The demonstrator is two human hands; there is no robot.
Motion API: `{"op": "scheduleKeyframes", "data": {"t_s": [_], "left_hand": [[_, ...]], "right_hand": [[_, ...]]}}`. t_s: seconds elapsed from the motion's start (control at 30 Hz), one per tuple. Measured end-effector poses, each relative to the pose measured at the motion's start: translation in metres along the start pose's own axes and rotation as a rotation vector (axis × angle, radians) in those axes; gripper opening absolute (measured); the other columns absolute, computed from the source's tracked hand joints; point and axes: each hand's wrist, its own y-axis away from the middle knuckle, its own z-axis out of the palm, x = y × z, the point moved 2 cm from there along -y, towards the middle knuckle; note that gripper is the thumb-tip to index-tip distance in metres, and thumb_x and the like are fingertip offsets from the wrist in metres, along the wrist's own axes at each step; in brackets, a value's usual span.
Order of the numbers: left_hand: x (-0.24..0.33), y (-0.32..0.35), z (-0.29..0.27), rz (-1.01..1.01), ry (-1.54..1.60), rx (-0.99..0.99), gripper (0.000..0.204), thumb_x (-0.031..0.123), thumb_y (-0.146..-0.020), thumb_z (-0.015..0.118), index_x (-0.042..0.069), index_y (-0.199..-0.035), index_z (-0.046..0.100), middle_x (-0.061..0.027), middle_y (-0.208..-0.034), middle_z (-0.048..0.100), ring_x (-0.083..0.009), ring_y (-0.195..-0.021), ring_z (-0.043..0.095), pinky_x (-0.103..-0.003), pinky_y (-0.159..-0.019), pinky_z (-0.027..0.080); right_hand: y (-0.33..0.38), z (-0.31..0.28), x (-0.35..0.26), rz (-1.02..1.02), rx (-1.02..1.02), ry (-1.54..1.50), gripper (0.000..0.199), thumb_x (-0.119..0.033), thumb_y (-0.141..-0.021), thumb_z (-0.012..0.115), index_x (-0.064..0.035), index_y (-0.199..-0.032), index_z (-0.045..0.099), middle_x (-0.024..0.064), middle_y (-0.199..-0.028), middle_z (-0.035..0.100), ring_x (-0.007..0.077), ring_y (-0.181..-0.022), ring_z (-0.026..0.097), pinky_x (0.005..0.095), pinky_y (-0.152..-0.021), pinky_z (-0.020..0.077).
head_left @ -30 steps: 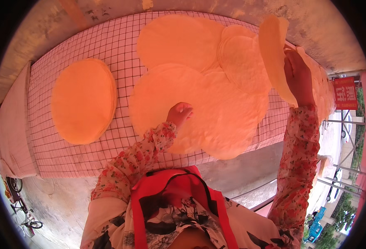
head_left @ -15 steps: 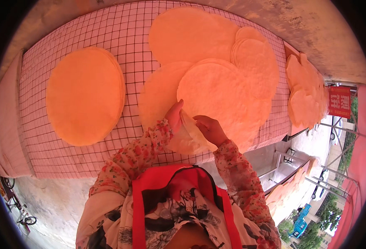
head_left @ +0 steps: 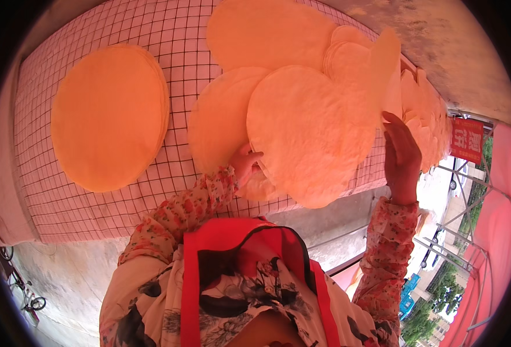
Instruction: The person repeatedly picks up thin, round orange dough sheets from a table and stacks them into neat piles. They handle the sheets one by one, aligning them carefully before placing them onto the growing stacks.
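Large thin round pancakes (head_left: 307, 133) lie overlapping on a checked cloth (head_left: 186, 40). My left hand (head_left: 245, 163) is closed at the near left edge of the top pancake, thumb and fingers pinching the rim. Over at the right, my right hand (head_left: 402, 153) is raised with its fingertips together at the lower end of an upturned pancake flap (head_left: 385, 75). That flap stands up above the smaller pancakes (head_left: 348, 58) at the right of the pile. Whether it belongs to the sheet in my left hand, I cannot tell.
A neat stack of pancakes (head_left: 111, 118) sits apart on the left of the cloth. Further pancakes (head_left: 426, 110) are spread on another surface beyond the right end. A red sign (head_left: 467, 140) hangs on a metal frame there. Bicycles (head_left: 21, 289) stand at the lower left.
My right hand has moved far to the right from beside my left hand, and a pancake flap now stands up at its fingertips. My left hand stays near the same edge. The view has shifted slightly.
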Motion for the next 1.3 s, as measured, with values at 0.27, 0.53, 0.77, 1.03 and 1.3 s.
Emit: {"op": "scheduleKeyframes", "data": {"t_s": [0.27, 0.53, 0.77, 1.03, 1.3], "left_hand": [[-0.005, 0.015, 0.008, 0.121, 0.01, -0.109, 0.035, 0.007, -0.091, 0.05, 0.002, -0.126, 0.047, -0.0075, -0.119, 0.058, -0.0192, -0.109, 0.058, -0.037, -0.095, 0.049], [-0.019, 0.016, 0.023, 0.192, -0.052, 0.145, 0.02, 0.009, -0.09, 0.05, 0.003, -0.109, 0.055, -0.0065, -0.104, 0.063, -0.0174, -0.092, 0.063, -0.034, -0.081, 0.054], [-0.039, 0.022, 0.053, 0.166, -0.105, 0.283, 0.016, 0.014, -0.091, 0.051, 0.008, -0.105, 0.056, -0.0034, -0.093, 0.062, -0.015, -0.081, 0.062, -0.032, -0.073, 0.054], [-0.051, 0.014, 0.049, 0.266, -0.012, 0.153, 0.02, 0.02, -0.094, 0.047, 0.008, -0.109, 0.055, -0.0051, -0.102, 0.064, -0.0147, -0.088, 0.064, -0.034, -0.076, 0.054], [-0.055, 0.018, 0.037, 0.207, 0.011, 0.338, 0.022, 0.016, -0.094, 0.043, 0.007, -0.111, 0.054, -0.0086, -0.103, 0.064, -0.0232, -0.089, 0.065, -0.04, -0.076, 0.056]], "right_hand": [[0.107, 0.212, -0.03, 0.061, -0.215, -0.178, 0.007, -0.005, -0.078, 0.054, -0.0056, -0.085, 0.053, 0.0098, -0.093, 0.06, 0.03, -0.083, 0.061, 0.0399, -0.064, 0.0521], [0.13, 0.203, -0.026, 0.039, -0.203, -0.257, 0.01, -0.012, -0.084, 0.055, -0.0033, -0.087, 0.053, 0.0134, -0.084, 0.058, 0.0351, -0.079, 0.058, 0.0427, -0.063, 0.049], [0.145, 0.208, -0.024, 0.182, -0.153, -0.444, 0.029, -0.024, -0.081, 0.063, -0.0024, -0.1, 0.057, 0.0157, -0.095, 0.062, 0.0345, -0.088, 0.06, 0.0418, -0.071, 0.0501], [0.133, 0.222, -0.01, 0.361, -0.179, -0.643, 0.023, -0.024, -0.084, 0.06, -0.0019, -0.092, 0.061, 0.016, -0.091, 0.065, 0.0316, -0.086, 0.064, 0.0375, -0.072, 0.0501], [0.061, 0.116, 0.073, 0.306, 0.014, -0.53, 0.011, -0.011, -0.089, 0.055, -0.0005, -0.087, 0.057, 0.0126, -0.065, 0.051, 0.019, -0.055, 0.046, 0.0296, -0.055, 0.0414]]}}
